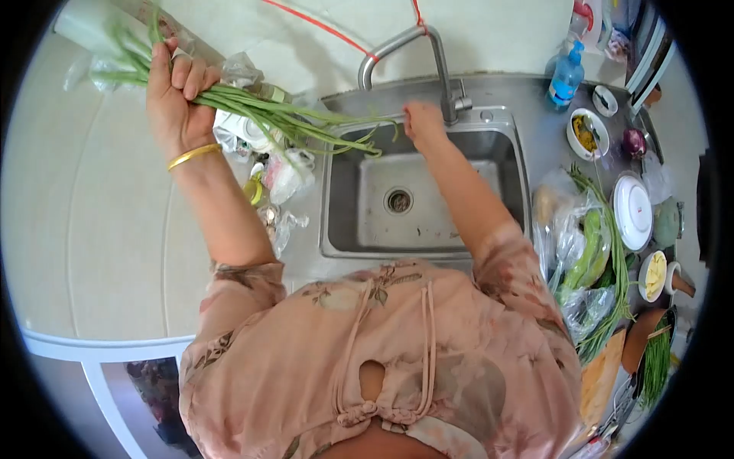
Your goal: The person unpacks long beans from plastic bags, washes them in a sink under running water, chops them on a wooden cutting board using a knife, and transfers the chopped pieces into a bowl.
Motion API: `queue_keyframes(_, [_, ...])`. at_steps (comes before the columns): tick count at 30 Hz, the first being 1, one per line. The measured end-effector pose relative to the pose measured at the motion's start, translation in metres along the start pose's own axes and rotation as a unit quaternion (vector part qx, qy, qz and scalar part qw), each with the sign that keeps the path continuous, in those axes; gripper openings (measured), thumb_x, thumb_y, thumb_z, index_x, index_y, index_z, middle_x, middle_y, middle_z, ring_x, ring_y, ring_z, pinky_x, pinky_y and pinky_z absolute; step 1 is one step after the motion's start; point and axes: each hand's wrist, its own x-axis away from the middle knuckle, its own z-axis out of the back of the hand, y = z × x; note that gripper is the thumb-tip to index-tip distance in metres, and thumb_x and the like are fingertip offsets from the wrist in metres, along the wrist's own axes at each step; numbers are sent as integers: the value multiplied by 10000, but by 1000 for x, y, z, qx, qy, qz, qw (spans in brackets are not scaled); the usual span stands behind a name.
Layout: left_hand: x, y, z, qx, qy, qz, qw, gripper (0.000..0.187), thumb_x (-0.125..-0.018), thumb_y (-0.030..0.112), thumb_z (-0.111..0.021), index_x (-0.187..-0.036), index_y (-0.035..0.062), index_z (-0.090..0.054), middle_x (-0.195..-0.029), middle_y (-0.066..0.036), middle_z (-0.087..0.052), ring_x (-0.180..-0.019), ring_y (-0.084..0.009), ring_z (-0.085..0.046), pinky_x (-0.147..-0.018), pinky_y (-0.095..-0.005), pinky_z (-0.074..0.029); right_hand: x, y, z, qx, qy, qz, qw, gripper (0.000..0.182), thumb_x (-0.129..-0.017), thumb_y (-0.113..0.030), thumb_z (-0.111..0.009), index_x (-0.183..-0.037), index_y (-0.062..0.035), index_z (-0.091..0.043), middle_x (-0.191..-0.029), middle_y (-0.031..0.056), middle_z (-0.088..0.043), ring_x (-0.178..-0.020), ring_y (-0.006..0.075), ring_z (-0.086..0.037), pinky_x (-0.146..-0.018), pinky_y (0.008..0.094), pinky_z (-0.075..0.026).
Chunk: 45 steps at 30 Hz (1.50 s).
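Closest to the camera, here's the pink floral top (382, 329), filling six o'clock with its ties hanging down the front. Beyond it spreads the pale desk (115, 268), and set into that, right around centre, is the steel sink (451, 218), its round drain (398, 200) in view.

Now the long green beans (260, 107): a loose bunch, held up at the sink's ten o'clock, trailing right over its upper left corner. Over at the sink's three to four o'clock, a second bunch (621, 260) curves around a clear plastic bag (589, 314) beside a plump green vegetable (592, 245).

Up at twelve to one o'clock stands the bent metal tap (441, 69), a red cord (321, 32) tied onto it. And the hands! The left hand (182, 93), gold bangle (194, 156) at the wrist, is closed around the beans, fingers curled over the stems. The right hand (423, 122) is just beside their far tips, near the tap, fingers drawn in; whether it pinches a tip, I can't tell.

Smaller things at two to three o'clock: a white plate (632, 210), a blue soap bottle (566, 80), a white bowl (572, 142) of yellow food, and a purple onion (634, 143).
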Motion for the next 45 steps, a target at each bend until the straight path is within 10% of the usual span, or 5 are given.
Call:
queue_keyframes(12, [-1, 13, 12, 12, 4, 13, 1000, 168, -915, 203, -498, -906, 39, -531, -498, 37, -349, -405, -62, -291, -458, -213, -261, 112, -55, -35, 268, -244, 39, 931, 230, -852, -230, -570, -941, -20, -602, -722, 24, -574, -653, 114, -532, -568, 273, -405])
queue_keyframes(23, [8, 40, 21, 17, -27, 16, 999, 167, -925, 226, -477, -915, 61, -502, -497, 48, -336, -406, -60, -276, -452, -219, -256, 120, -48, -38, 653, -164, 411, 614, 102, -801, -21, -455, -831, 30, -538, -700, 195, -584, -723, 372, -570, -627, 440, -447])
queue_keyframes(29, [7, 52, 17, 39, -32, 24, 998, 166, -928, 215, -466, -894, 56, -500, -490, 41, -333, -402, -64, -277, -449, -219, -254, 95, -22, -21, 453, -128, 438, 766, 134, -781, -99, -517, -723, 21, -529, -617, 139, -569, -640, 282, -584, -558, 366, -448])
queue_keyframes(32, [6, 57, 16, 69, -20, 28, 997, 170, -933, 211, -450, -878, 59, -502, -488, 40, -331, -400, -66, -277, -447, -222, -258, 63, -30, 1, 66, -159, 20, 985, 141, -772, -134, -560, -699, -15, -534, -562, 67, -530, -574, 181, -542, -515, 289, -413])
queue_keyframes(45, [-4, 69, 6, 64, 32, 9, 997, 185, -939, 201, -426, -855, 45, -481, -488, 36, -311, -398, -82, -274, -447, -230, -256, 89, 13, 15, 102, -366, -81, 921, 500, -819, -213, -561, -1290, -122, -419, -1249, 108, -469, -1152, 187, -431, -939, 423, -355])
